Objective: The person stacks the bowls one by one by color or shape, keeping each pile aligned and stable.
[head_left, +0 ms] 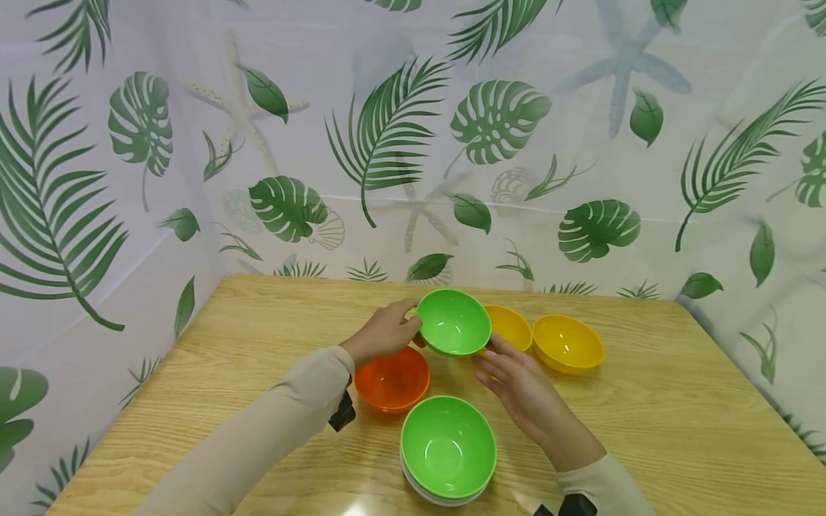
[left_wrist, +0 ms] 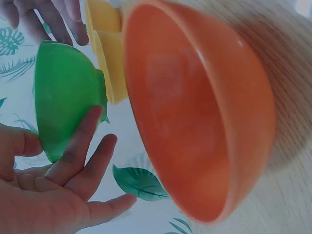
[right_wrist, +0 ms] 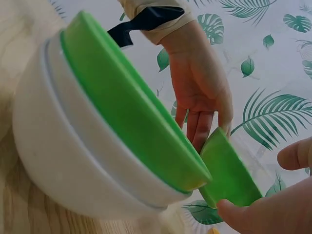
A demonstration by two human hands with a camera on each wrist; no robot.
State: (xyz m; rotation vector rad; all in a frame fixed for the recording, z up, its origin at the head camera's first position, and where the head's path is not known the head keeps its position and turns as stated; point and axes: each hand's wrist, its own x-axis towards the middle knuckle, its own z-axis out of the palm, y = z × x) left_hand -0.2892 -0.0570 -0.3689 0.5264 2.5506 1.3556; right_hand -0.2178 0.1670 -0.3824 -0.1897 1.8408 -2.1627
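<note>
My left hand [head_left: 382,335] grips a green bowl [head_left: 453,324] at its left side, thumb by the rim and fingers under the outer wall. The bowl is raised over the back of the table, its opening facing up and toward me. On the other side, my right hand [head_left: 525,390] has its fingers extended, the fingertips right at the bowl's lower right edge. In the right wrist view, the right thumb [right_wrist: 294,155] stands apart from the bowl. An orange bowl [head_left: 392,380] sits just below the left hand.
Closest to me is another green bowl [head_left: 448,446], stacked on white bowls [right_wrist: 53,131]. Two yellow bowls, one partly hidden [head_left: 510,326] and one in full view [head_left: 568,344], sit side by side at the back right. Leaf-patterned cloth [head_left: 400,158] hangs behind the wooden table [head_left: 290,315].
</note>
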